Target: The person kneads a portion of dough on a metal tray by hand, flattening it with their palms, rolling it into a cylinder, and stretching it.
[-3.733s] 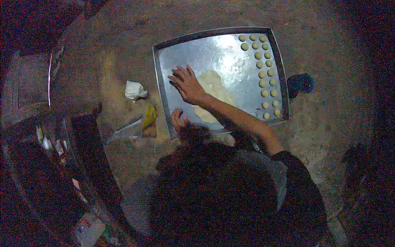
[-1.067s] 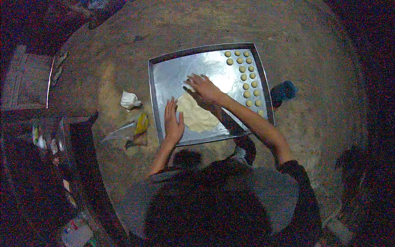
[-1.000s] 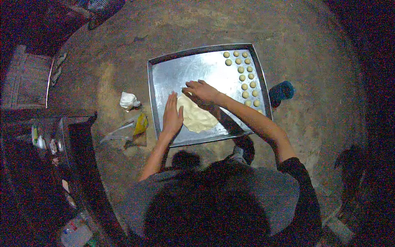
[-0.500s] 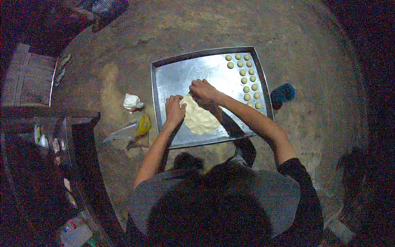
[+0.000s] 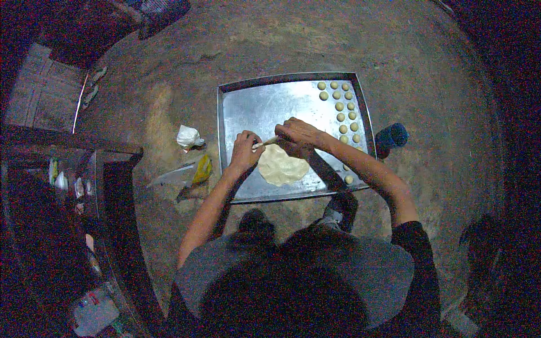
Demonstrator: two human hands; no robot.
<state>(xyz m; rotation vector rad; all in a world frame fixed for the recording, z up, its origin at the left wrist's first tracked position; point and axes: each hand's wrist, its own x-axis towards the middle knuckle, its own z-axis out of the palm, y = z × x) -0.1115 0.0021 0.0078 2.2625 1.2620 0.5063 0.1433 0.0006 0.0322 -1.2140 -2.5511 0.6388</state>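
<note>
A flattened sheet of pale dough (image 5: 283, 166) lies on a shallow metal tray (image 5: 270, 104). Above its far edge, a thin strip of dough (image 5: 265, 143) stretches between my two hands. My left hand (image 5: 245, 152) pinches one end and my right hand (image 5: 297, 137) grips the other, its fingers curled and partly hidden. I cannot tell whether the strip is still joined to the sheet. Several small round dough balls (image 5: 340, 117) sit in rows along the tray's right side, some covered by my right forearm.
The tray rests on a concrete floor (image 5: 186, 79). Left of it lie a crumpled white bag (image 5: 189, 137) and a clear and yellow plastic bag (image 5: 202, 169). A dark blue container (image 5: 393, 136) stands to the right. Dark wooden furniture (image 5: 115, 152) fills the left side.
My hands have lifted the strip of dough, which now shows between them. The sheet's far edge sits lower in view. The whole view has shifted a little.
</note>
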